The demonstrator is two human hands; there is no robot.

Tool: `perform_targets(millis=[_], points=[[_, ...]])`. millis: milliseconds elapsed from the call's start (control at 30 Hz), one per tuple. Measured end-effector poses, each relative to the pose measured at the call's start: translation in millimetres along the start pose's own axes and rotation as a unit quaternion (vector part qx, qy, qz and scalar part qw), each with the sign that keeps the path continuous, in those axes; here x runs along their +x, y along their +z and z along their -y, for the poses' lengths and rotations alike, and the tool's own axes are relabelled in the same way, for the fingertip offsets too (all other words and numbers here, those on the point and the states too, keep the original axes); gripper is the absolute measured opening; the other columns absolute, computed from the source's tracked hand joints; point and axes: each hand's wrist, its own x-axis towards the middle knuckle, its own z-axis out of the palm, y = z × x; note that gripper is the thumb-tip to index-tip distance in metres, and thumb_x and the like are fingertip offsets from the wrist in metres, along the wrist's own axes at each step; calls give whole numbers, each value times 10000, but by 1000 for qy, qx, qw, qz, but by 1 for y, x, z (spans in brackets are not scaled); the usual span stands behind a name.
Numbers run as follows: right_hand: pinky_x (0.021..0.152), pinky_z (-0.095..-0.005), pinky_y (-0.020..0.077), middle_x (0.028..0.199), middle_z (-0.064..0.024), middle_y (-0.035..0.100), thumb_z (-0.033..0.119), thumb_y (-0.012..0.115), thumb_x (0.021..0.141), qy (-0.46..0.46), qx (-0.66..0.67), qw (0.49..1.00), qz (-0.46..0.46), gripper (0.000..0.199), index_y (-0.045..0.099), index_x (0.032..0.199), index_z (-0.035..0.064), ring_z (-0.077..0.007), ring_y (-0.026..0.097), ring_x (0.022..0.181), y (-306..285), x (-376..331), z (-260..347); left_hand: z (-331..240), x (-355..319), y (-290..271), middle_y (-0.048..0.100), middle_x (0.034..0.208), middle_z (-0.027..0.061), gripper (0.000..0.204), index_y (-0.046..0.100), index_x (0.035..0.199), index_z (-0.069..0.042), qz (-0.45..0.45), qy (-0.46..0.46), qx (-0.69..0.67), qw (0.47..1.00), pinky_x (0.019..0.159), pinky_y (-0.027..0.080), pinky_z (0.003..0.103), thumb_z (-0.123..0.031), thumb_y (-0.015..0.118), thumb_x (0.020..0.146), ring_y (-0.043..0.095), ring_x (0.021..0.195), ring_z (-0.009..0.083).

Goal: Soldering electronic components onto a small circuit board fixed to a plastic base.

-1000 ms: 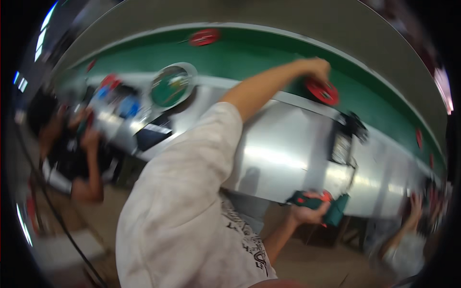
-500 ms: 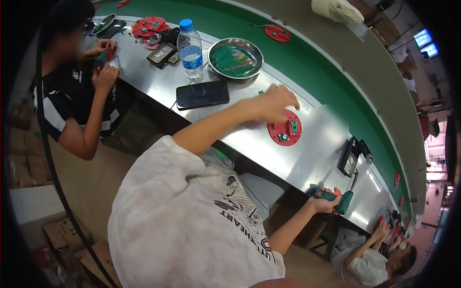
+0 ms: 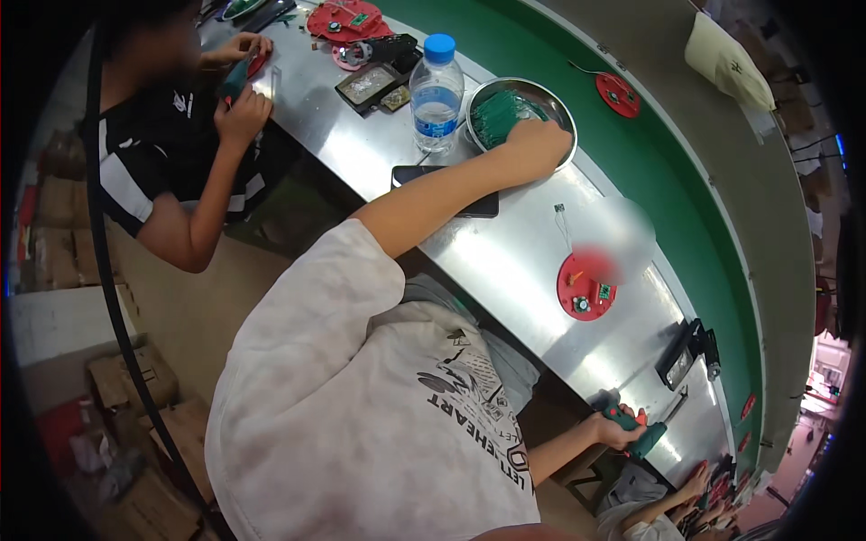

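- The left hand [image 3: 538, 142] has swung from the red disc [image 3: 586, 284] up to the bowl [image 3: 521, 110], fingers curled into its green parts, so a pick-up seems under way.
- The right hand [image 3: 616, 427] stays wrapped around a green driver [image 3: 637, 431] below the tabletop [image 3: 505, 261] edge.
- A bottle [image 3: 437, 92] and phone [image 3: 444, 191] sit just beside the bowl, crowding the arm's path.

The left hand [image 3: 539, 144] reaches into the bowl [image 3: 552, 97] at the bench's [image 3: 505, 261] far edge, its forearm crossing the phone [image 3: 478, 206]. The bottle [image 3: 436, 95] stands just beside the bowl, crowding that side. Bare metal lies open between phone and red disc [image 3: 586, 285]. The right hand [image 3: 616, 427] holds a screwdriver [image 3: 642, 435] below the near edge.
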Motion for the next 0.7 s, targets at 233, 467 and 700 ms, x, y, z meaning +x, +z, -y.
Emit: perform_targets(millis=[233,467,700], points=[[520,-321,433,651,-100,557,321,497,970,-16,-27,1000,-5,414,640,977,-68,-194,501,537,4,3,-1,12,12,6,689,978,259,269,698,1011,12,-5,-42,-34,999,801,558,508,-31,633,754,682,933,425],[506,-330,449,601,-98,547,307,497,965,18,0,999,31,374,628,1002,-41,-209,490,497,13,-5,7,26,-6,8,666,963,189,180,698,989,-19,-239,-5,-24,971,826,526,478,-43,637,822,637,940,383],[467,-307,478,797,-175,638,250,505,960,-50,-42,981,181,369,588,1077,-90,-182,550,500,2,-8,4,-58,-67,-1,657,926,176,127,666,958,15,-219,88,-272,933,760,513,415,-3,550,910,649,845,365]])
